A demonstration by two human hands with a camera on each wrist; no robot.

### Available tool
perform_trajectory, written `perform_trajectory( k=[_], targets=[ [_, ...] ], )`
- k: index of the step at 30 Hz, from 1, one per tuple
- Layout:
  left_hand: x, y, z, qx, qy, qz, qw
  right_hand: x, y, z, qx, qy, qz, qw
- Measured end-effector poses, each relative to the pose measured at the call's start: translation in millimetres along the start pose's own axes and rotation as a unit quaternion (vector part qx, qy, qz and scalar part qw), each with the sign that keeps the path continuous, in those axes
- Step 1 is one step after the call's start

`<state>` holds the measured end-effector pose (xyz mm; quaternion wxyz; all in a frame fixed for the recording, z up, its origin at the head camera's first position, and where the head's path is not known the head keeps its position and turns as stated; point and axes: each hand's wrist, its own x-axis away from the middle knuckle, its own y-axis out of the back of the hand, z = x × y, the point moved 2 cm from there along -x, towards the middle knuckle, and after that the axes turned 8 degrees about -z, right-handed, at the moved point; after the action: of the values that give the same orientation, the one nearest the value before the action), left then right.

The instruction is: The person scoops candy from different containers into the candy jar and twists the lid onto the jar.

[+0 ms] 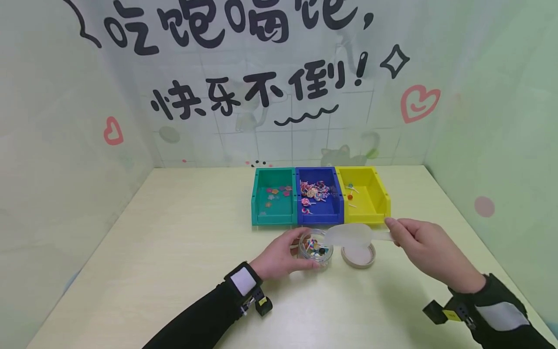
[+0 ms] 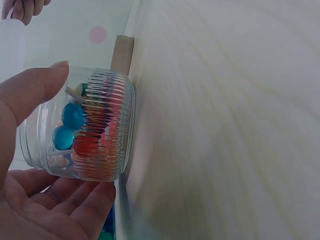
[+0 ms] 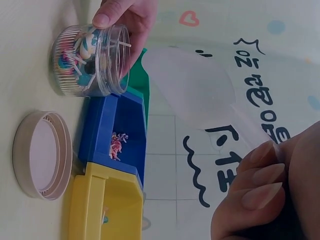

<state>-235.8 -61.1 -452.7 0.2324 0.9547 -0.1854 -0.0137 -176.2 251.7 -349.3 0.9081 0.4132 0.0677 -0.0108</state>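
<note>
My left hand (image 1: 281, 256) grips a clear ribbed jar (image 2: 102, 125), thumb on one side and fingers on the other. The jar stands uncapped on the table, with miniature lollipops and other small colourful pieces inside. My right hand (image 1: 429, 252) holds a translucent white spoon (image 3: 195, 87) by its handle. In the head view the spoon's bowl overlaps the jar's right rim and the far edge of a beige lid (image 1: 370, 261). From the right wrist view, the bowl is raised above the jar's mouth, apart from it, and no pieces show on it.
Behind the jar, three bins stand side by side. The green bin (image 1: 273, 220) has small flower-like pieces, the blue bin (image 1: 322, 218) a heap of tiny lollipops, the yellow bin (image 1: 370, 198) a few small pieces. A printed curtain (image 1: 261, 145) backs the table.
</note>
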Motion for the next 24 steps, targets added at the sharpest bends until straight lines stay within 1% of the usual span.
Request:
perform_trajectory(
  k=[4,11,17,24],
  targets=[
    [0.4,-1.2,0.6,0.000,0.005,0.002,1.0000,0.2,-0.7,-2.3,-0.010,-0.007,0.001,1.000],
    [1.2,-2.2,3.0,0.018,0.006,0.006,0.9998,-0.1,-3.1,-6.7,-0.025,-0.014,0.010,1.000],
    [-0.3,-2.8,4.2,0.022,0.000,0.004,0.9997,-1.2,-4.8,-11.5,-0.058,-0.037,0.029,0.997],
    [-1.3,-2.1,5.3,0.024,-0.014,-0.001,0.9996,-1.0,-7.1,-13.4,-0.108,-0.059,0.057,0.991]
  ],
)
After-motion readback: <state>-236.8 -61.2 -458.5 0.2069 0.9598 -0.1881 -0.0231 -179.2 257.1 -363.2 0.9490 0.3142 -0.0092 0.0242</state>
